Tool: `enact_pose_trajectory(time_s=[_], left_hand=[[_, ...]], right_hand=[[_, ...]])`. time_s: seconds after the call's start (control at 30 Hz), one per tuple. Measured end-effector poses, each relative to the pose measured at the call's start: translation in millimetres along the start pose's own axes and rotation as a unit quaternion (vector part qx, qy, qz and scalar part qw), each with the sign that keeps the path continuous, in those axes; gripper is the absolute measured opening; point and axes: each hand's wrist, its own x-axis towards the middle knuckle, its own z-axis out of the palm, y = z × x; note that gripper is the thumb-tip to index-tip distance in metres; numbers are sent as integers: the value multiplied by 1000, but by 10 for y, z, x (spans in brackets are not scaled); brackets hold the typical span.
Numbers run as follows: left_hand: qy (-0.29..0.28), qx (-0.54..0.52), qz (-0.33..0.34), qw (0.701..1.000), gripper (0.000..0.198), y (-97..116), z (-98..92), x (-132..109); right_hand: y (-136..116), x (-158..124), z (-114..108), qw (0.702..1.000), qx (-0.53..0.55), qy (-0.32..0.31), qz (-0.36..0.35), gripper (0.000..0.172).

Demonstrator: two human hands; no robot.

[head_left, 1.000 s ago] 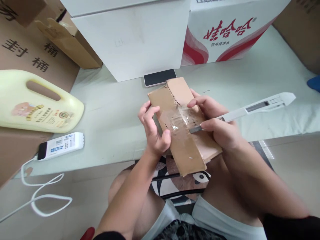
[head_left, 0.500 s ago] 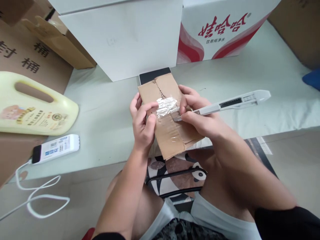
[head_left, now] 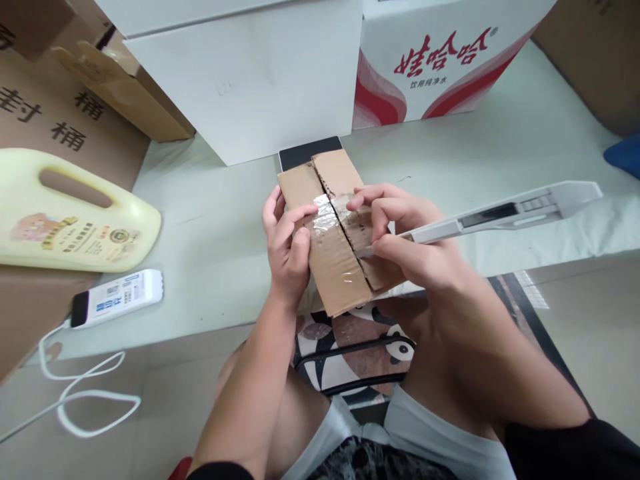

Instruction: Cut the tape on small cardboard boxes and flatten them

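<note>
A small brown cardboard box lies at the table's front edge, its corner jutting over. Clear tape crosses its top, and a dark slit runs along the middle seam between the flaps. Gripping the box's left side is my left hand, fingers curled and thumb on top. My right hand is closed around a white utility knife, its handle pointing right and its blade end at the slit. The right index fingertip is by the tape on the right flap.
Behind the box lies a dark flat device, against a large white box. A red-and-white carton stands at back right. On the left are a yellow jug and a white corded device. A blue object is far right.
The seam has parted into a longer, wider dark gap, with the tape split across it. My right hand and the knife have shifted right and slightly towards me. The left hand stays put.
</note>
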Motion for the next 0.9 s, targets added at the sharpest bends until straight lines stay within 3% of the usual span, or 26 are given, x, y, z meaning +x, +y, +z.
enact_pose_trajectory(time_s=[0.17,0.37,0.57,0.7,0.9], left_hand=[[-17,0,4,1000,49,3,-32,22],[-20,10,-35,999,57,48,-59,20],[-23,-22,-50,998,54,27,-91,30],[-20,-37,-45,998,51,15,-135,42],[-8,-68,-100,993,36,-63,-318,126]], right_hand=[[-24,-42,-7,1000,14,17,-8,15],[9,-70,-33,996,56,55,-38,12],[-47,-14,-130,954,236,182,-23,9],[219,73,-104,930,256,260,43,26],[735,117,-48,935,201,257,139,34]])
